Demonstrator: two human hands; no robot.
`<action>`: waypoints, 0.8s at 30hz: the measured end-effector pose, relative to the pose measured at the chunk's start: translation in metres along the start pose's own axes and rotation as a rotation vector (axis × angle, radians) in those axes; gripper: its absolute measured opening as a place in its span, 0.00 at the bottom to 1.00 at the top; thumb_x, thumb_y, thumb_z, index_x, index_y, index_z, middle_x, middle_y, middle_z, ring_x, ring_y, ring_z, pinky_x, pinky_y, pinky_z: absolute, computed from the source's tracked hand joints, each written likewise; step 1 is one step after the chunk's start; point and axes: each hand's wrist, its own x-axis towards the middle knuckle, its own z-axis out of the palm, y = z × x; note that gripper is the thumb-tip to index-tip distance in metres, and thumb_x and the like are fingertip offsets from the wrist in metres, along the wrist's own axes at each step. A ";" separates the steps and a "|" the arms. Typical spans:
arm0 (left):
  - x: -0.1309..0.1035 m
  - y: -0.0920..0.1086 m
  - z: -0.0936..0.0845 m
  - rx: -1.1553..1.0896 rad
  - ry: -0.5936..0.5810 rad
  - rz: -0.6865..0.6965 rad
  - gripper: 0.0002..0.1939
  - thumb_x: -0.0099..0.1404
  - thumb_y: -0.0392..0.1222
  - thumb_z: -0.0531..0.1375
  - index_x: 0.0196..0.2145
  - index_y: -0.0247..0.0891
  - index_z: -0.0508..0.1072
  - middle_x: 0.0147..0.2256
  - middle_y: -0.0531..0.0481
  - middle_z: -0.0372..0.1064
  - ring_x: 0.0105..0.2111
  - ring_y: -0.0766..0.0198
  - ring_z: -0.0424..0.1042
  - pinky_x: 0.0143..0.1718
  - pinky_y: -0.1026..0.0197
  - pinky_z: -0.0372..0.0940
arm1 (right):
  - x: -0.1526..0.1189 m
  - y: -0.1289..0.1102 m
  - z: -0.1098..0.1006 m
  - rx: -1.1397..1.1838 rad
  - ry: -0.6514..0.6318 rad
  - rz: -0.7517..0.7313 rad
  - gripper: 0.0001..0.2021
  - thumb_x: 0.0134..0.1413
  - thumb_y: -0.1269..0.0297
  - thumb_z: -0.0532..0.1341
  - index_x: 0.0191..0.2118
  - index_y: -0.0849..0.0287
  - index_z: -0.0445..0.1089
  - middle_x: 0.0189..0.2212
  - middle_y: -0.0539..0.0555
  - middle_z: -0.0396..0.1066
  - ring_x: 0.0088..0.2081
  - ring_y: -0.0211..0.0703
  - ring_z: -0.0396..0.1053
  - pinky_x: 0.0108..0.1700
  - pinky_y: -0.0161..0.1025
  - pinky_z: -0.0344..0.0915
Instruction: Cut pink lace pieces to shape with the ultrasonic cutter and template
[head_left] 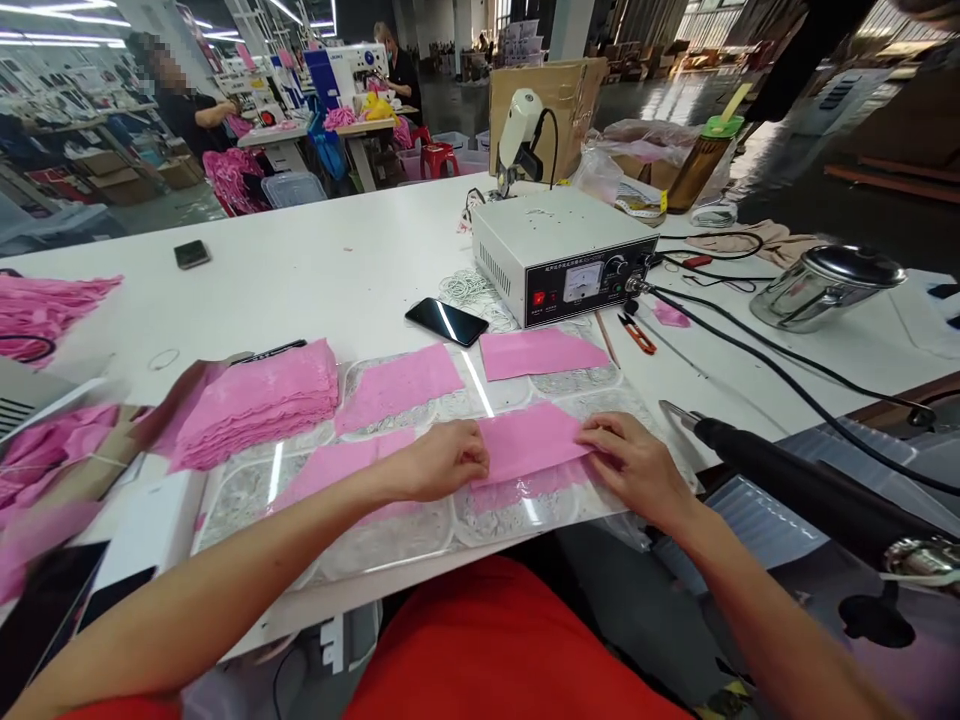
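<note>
A pink fabric piece (531, 440) is stretched between my two hands over the clear plastic sheet (405, 548) at the table's front. My left hand (450, 460) pinches its left end with curled fingers. At its right end, my right hand (628, 462) grips the corner between thumb and fingers. Another pink layer shows just beneath the held piece. More pink pieces lie flat on the sheet: one behind at the right (544, 353), one behind at the left (405, 385), and one partly under my left forearm (330, 470). A thick pink stack (262, 400) stands at the left.
Behind the sheet are a black phone (447, 321) and a grey control box (562, 255) with cables. Orange snips (637, 334) and a glass mug (825, 288) are at the right. A black-handled tool (795, 485) juts in beside my right forearm. People sit at machines farther back.
</note>
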 end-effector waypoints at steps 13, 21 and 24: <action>0.001 0.000 0.021 0.226 -0.003 0.095 0.11 0.64 0.29 0.54 0.25 0.35 0.71 0.33 0.49 0.65 0.37 0.61 0.65 0.45 0.54 0.56 | -0.019 -0.001 -0.009 0.009 0.078 0.131 0.10 0.55 0.75 0.58 0.38 0.55 0.73 0.38 0.55 0.72 0.41 0.43 0.72 0.42 0.42 0.73; 0.007 -0.003 0.023 0.358 -0.020 0.149 0.11 0.64 0.29 0.55 0.26 0.37 0.71 0.34 0.50 0.67 0.35 0.62 0.67 0.42 0.56 0.56 | -0.022 0.003 -0.016 0.041 0.123 0.222 0.07 0.56 0.73 0.58 0.36 0.55 0.72 0.37 0.54 0.73 0.40 0.41 0.74 0.42 0.40 0.73; 0.009 -0.001 0.019 0.387 -0.078 0.170 0.13 0.65 0.29 0.53 0.25 0.37 0.71 0.33 0.50 0.67 0.35 0.63 0.67 0.43 0.57 0.57 | -0.023 0.003 -0.018 0.055 0.117 0.246 0.07 0.56 0.72 0.58 0.35 0.55 0.72 0.38 0.54 0.73 0.40 0.41 0.74 0.41 0.40 0.73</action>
